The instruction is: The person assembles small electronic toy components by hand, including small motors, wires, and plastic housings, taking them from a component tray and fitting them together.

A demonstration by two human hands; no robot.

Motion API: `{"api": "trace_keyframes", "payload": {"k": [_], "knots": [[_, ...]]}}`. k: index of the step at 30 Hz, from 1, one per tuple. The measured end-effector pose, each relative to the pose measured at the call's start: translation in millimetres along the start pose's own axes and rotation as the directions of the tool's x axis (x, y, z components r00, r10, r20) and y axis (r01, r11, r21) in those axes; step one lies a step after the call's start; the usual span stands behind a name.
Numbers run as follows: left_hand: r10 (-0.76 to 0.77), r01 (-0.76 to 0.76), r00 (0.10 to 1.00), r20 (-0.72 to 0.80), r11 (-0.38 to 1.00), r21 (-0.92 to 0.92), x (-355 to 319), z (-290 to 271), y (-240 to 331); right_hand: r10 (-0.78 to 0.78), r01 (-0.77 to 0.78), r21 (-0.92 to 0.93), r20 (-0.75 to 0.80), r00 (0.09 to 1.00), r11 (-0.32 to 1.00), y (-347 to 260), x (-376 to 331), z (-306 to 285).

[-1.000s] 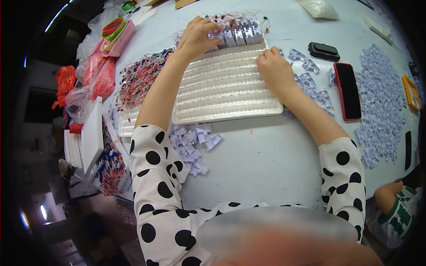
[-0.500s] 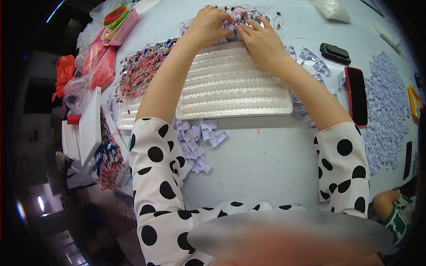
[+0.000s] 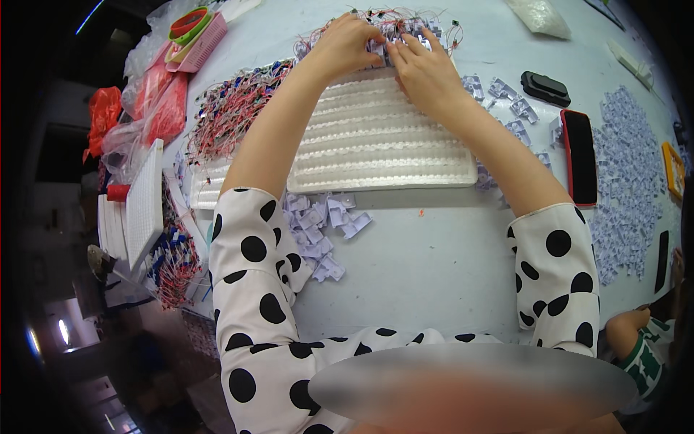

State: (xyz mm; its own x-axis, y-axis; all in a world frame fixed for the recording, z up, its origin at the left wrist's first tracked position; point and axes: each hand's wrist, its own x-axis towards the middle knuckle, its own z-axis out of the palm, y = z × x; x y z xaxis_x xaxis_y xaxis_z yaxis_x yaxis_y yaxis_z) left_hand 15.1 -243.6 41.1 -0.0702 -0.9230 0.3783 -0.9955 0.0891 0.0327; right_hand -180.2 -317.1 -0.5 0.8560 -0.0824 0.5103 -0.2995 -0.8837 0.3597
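Note:
Both my hands are at the far end of a white foam tray (image 3: pixel 383 155) with ridged rows. There, a row of small pale plastic housings (image 3: pixel 397 36) carries thin red and dark wires. My left hand (image 3: pixel 343 48) is curled, thumb and forefinger pinching one of the housings from the left. My right hand (image 3: pixel 428 74) comes from the other side with its fingers stretched and a little apart, fingertips touching the housings near the left hand. My fingers partly cover the contact points.
Red-wired parts (image 3: pixel 235 116) heap on the left. Loose housings (image 3: pixel 322 239) lie before the tray, others (image 3: pixel 520 108) to its right. A red-edged phone (image 3: pixel 580 159), a black case (image 3: pixel 545 89) and a large spread of housings (image 3: pixel 627 188) lie right. A pink basket (image 3: pixel 206 43) stands far left.
My hands stay at the same spot, with only slight finger shifts. The view has moved very slightly; the surrounding things lie as before.

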Motion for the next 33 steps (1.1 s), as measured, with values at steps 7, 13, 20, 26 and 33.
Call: {"api": "trace_keyframes", "payload": {"k": [7,13,20,26,33], "knots": [[-0.053,0.056,0.997,0.046,0.997,-0.045,3,0,1,0.010,-0.011,0.019,0.022,1.000,1.000,2,1,6],[-0.146,0.153,0.987,0.068,0.981,-0.117,-6,-2,5,0.001,-0.001,0.062,0.001,1.000,0.998,2,2,7],[-0.067,0.067,0.998,-0.012,0.998,-0.004,-8,0,6,0.013,-0.014,0.082,0.017,1.000,0.996,4,2,-1],[-0.034,0.039,0.997,-0.074,0.997,0.065,1,-10,18,0.160,-0.077,0.370,-0.200,0.967,0.926,42,-9,-8],[-0.047,0.046,0.998,0.033,0.999,0.012,12,-10,30,0.206,-0.123,0.551,-0.092,0.974,0.826,25,-46,-33]]}}
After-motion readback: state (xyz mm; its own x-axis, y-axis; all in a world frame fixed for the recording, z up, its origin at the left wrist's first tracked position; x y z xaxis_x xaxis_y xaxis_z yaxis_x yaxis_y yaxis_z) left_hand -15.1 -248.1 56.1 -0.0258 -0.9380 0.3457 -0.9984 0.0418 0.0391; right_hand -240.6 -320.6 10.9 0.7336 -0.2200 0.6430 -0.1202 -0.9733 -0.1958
